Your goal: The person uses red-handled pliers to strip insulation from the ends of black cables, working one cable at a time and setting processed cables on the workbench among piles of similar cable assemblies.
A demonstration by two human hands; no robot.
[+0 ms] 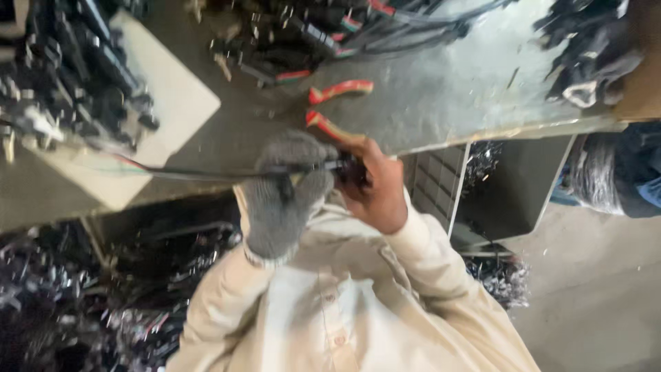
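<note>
Two hands (pixel 323 182) grip a black cable (pixel 200 175) over the cluttered grey workbench (pixel 447 89).

Scuffed grey workbench (pixel 441 89) over a bare concrete floor (pixel 592 289), pale board (pixel 172 103) at one side.

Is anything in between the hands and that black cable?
Nothing visible. The gloved left hand grips the black cable directly, and the bare right hand closes on its end.
</note>
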